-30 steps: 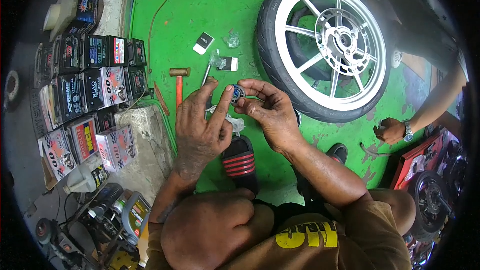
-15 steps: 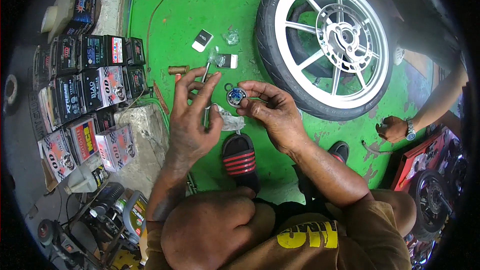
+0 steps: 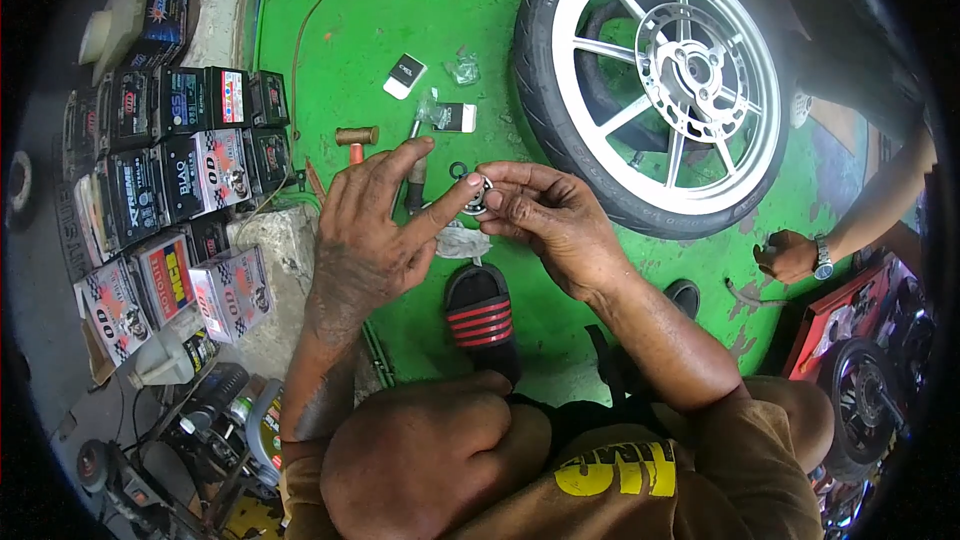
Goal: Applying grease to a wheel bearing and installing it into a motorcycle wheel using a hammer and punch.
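My right hand [image 3: 545,225] pinches a small round ball bearing [image 3: 479,204] by its edge between thumb and fingers. Against the bearing's near face rests the index fingertip of my left hand [image 3: 375,215], whose other fingers stretch out apart and hold nothing. Part of the bearing is hidden behind that fingertip. On the green floor just beyond lies a dark ring [image 3: 458,170]. A metal rod with a dark grip [image 3: 416,180] lies beside my left fingers, and a crumpled pale plastic piece [image 3: 462,243] is below the bearing.
A tyred white wheel [image 3: 650,120] lies at the far right; another person's hand [image 3: 787,257] is beyond it. Small boxes [image 3: 405,76] and clear wrappers [image 3: 463,67] lie ahead. A brass-headed hammer [image 3: 357,135] is near my left hand. Stacked batteries [image 3: 130,190] line the left.
My left hand has moved right, bringing its index fingertip onto the bearing. The bearing is tilted more edge-on, and the blue material seen in it before is now mostly hidden.
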### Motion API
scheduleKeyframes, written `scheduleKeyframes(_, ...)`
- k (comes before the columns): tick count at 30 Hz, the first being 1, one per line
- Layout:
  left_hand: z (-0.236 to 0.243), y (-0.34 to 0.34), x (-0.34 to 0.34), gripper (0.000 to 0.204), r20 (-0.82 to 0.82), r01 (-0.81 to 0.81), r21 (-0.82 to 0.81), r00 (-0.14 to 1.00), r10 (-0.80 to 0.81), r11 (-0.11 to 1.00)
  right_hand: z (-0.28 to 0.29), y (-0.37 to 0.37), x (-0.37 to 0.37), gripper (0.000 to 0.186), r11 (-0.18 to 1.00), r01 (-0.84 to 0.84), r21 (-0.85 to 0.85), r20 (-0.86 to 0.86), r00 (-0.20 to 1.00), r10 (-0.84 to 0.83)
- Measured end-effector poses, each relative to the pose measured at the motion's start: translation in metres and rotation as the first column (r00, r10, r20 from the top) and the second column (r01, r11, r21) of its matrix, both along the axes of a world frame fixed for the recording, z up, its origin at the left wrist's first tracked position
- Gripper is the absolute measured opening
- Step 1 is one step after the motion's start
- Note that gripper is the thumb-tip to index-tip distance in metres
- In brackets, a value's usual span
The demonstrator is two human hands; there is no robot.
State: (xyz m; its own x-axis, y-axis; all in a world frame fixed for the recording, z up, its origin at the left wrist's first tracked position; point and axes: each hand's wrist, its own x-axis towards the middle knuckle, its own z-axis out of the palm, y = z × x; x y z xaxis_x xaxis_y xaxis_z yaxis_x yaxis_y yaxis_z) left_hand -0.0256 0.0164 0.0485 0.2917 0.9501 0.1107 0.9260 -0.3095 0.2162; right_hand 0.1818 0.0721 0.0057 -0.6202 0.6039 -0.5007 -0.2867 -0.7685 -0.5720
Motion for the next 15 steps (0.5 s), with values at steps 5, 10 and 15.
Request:
scheduleKeyframes(5, 0.006, -0.006, 0.0, 0.07, -0.049, 0.002, 0.041, 0.999, 0.0, 0.999, 0.002, -0.003, -0.002, 0.036, 0.999, 0.019, -0.028, -0.011, 1.0, -0.019)
scheduleKeyframes(10, 0.002, -0.012, -0.005, 0.069, 0.227, -0.023, 0.004, 0.974, 0.021, 1.0, -0.001, -0.003, -0.002, 0.036, 0.998, 0.049, -0.039, 0.002, 0.999, -0.049)
scheduleKeyframes(15, -0.005, -0.009, 0.011, 0.069, 0.53, -0.114, -0.133, 0.831, 0.168, 0.984, 0.002, -0.001, -0.003, 0.039, 0.999, 0.035, -0.04, -0.021, 0.999, -0.035)
